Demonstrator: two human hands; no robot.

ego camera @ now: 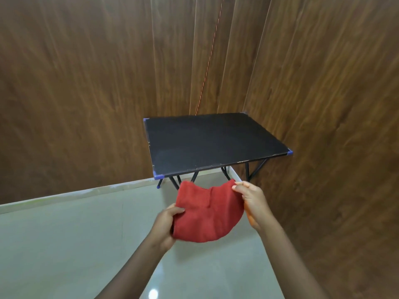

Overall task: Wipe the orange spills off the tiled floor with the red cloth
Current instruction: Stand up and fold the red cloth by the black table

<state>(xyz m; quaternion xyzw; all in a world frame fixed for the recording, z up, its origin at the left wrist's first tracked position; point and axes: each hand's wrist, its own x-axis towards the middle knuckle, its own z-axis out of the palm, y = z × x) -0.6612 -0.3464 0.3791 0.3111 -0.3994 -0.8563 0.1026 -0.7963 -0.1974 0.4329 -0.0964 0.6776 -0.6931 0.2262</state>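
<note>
I hold the red cloth (207,212) in the air over the pale tiled floor (75,234), in front of the low table. My left hand (167,223) grips its lower left edge. My right hand (250,199) pinches its upper right corner. The cloth sags in a folded curve between them. A narrow orange streak (249,217) shows just under my right hand, between the hand and the cloth; what it belongs to I cannot tell. No orange spill is plainly visible on the floor in this view.
A small black folding table (211,139) with blue corner caps stands in the corner against wood-panelled walls (75,93). A thin red cord (207,67) hangs down the wall behind it. A pale skirting (64,196) runs along the wall's foot.
</note>
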